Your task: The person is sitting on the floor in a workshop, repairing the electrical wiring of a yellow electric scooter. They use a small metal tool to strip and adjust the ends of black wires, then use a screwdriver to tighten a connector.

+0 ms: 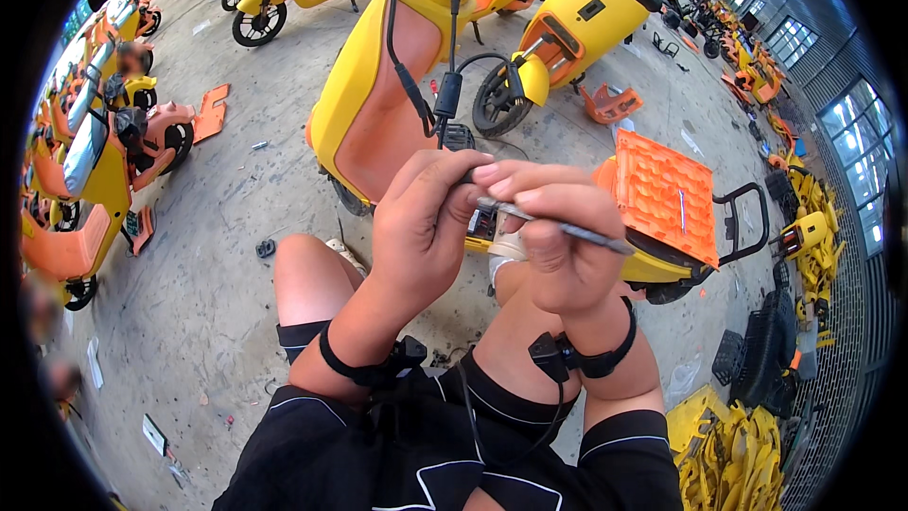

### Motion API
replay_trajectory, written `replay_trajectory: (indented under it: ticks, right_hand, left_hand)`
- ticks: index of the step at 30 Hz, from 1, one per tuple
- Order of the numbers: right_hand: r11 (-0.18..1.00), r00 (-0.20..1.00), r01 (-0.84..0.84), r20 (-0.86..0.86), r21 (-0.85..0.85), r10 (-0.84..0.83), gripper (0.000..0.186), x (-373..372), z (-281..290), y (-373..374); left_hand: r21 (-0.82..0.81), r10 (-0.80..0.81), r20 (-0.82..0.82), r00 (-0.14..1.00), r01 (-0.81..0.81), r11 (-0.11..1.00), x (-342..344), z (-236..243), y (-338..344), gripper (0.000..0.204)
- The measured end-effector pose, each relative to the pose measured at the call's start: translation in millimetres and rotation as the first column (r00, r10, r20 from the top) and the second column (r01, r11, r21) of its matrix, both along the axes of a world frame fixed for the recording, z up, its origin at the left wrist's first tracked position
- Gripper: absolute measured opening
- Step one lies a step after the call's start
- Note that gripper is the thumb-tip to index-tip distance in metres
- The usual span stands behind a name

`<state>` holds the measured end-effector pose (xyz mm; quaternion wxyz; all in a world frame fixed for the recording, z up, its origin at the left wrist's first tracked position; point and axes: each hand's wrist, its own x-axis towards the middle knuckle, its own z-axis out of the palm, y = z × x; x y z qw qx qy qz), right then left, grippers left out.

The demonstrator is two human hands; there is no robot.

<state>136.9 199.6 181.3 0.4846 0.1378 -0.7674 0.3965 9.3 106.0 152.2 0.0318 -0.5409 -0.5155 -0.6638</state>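
Raised in front of a yellow and orange electric scooter [392,66], my two hands meet at the fingertips. My right hand [572,246] is closed round a thin grey metal tool [586,234], whose one end points at my left fingers while the other sticks out to the right. My left hand [421,222] is pinched closed; whatever lies between its thumb and fingers is mostly hidden. Black cables [440,95] with a thicker connector hang from the handlebar and drop behind my hands. Beyond my right hand, an orange ribbed panel [665,194] rests on the scooter's rear, with a slim metal tool [683,211] on it.
Another yellow scooter [577,24] stands just behind. More scooters [104,180] line the left side and the back. An orange plastic part [611,104] lies on the concrete floor [227,293]. Yellow panels [728,454] and black crates [764,345] are heaped at the right.
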Motion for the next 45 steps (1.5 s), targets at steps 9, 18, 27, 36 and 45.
replay_trajectory:
  ticks: [9,18,27,36,45]
  right_hand:
    - [0.996,0.999,-0.043,-0.020,-0.078,0.042,0.017,-0.7,2.5,-4.9]
    - [1.000,0.999,0.013,0.031,0.011,-0.013,0.016,-1.4,5.2,-4.0]
    - [0.997,0.999,0.029,0.022,-0.078,-0.027,0.017,-6.4,0.6,0.5]
    - [0.992,0.997,0.072,0.004,-0.102,-0.072,0.016,-9.5,-1.3,1.3]
    - [0.979,0.992,0.127,0.041,-0.161,-0.121,0.014,-9.0,-0.8,-1.5]
  left_hand:
    - [0.002,-0.032,0.052,0.998,0.032,0.999,-1.3,1.4,-1.4,0.017]
    - [0.007,-0.051,0.059,0.997,0.050,0.999,-4.1,-0.8,-1.1,0.017]
    - [-0.041,-0.048,0.044,0.998,0.050,0.998,-6.6,-6.3,-1.6,0.019]
    - [-0.025,-0.074,0.082,0.994,0.076,0.997,-6.4,-10.1,-1.1,0.020]
    - [-0.041,-0.071,0.176,0.982,0.080,0.996,-3.7,-7.7,-2.7,0.016]
